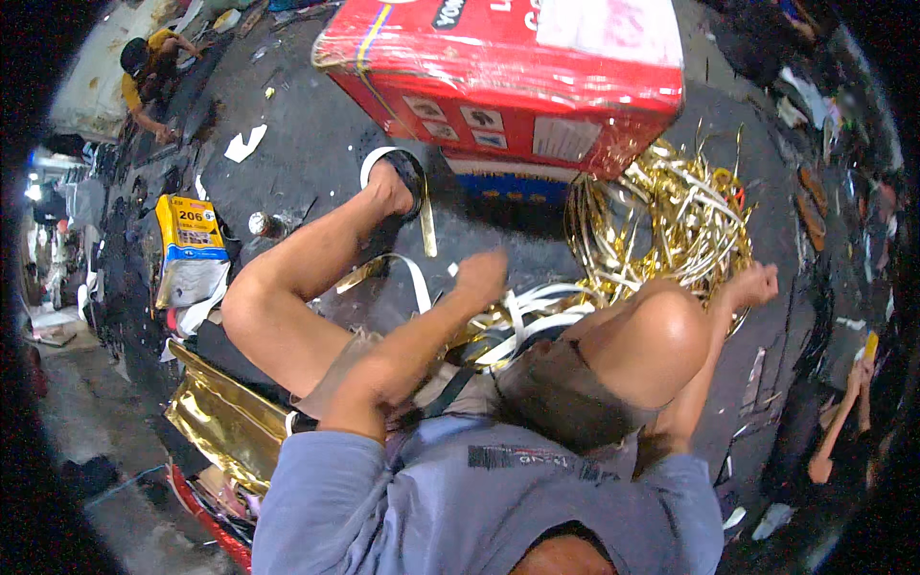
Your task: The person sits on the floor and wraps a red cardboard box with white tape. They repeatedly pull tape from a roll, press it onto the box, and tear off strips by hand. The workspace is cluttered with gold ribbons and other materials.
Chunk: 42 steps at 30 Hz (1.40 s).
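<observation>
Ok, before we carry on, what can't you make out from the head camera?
All in the head view:
Bare left hand: blurred; its grip is unclear.
Bare right hand: small and blurred; cannot tell whether it holds a strip.
Tangled heap of shiny gold and white strips: partly hidden by the bent right knee.
Red plastic-wrapped box: cut off by the top edge.
Blue box: mostly hidden by the red one.

The wearer has two bare hands (482, 278), around which are one red carton (498, 86), one heap of gold and white strips (661, 225), one gold sheet (222, 419) and one yellow-topped packet (192, 230).
</observation>
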Available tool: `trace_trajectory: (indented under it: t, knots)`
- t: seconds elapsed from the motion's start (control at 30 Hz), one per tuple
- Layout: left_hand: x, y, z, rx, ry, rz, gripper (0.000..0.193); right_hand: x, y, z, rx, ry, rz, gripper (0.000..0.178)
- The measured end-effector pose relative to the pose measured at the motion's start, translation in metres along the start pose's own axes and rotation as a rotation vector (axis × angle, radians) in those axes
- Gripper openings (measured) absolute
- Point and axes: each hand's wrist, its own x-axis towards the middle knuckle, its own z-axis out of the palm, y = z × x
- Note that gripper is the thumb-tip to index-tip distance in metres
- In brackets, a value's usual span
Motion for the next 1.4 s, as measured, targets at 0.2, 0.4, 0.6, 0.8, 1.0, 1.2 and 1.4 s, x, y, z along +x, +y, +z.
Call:
trace_trajectory:
  t: [0.2, 0.4, 0.6, 0.8, 1.0, 1.2, 1.4]
  knots:
    - [-0.025, -0.059, 0.104, -0.079, -0.277, -0.146, 0.037, 0.027, -0.064, -0.056, 0.096, -0.354, 0.185, 0.025]
    - [-0.006, 0.014, -0.002, -0.969, 0.025, 0.391, 0.025, -0.028, -0.242, -0.063, 0.154, -1.192, 0.076, 0.021]
    - [-0.113, 0.087, -0.197, -1.544, -0.237, 0.709, 0.027, -0.102, -0.412, -0.094, 0.283, -1.689, -0.88, 0.055]
    - [-0.15, 0.064, -0.225, -1.438, -0.053, 0.881, 0.049, -0.113, -0.452, -0.099, 0.419, -1.629, -1.076, 0.022]
    - [-0.151, 0.032, -0.152, -0.634, 0.307, 0.556, 0.03, -0.009, -0.446, -0.07, 0.398, -1.296, -0.912, 0.009]
    - [-0.137, 0.018, -0.103, -0.213, 0.018, 0.353, 0.038, 0.02, -0.424, -0.04, 0.244, -0.965, -0.693, 0.009]
    - [-0.129, 0.015, -0.118, -0.378, 0.254, 0.605, 0.12, 0.002, -0.462, -0.083, 0.121, -1.379, -0.943, 0.007]
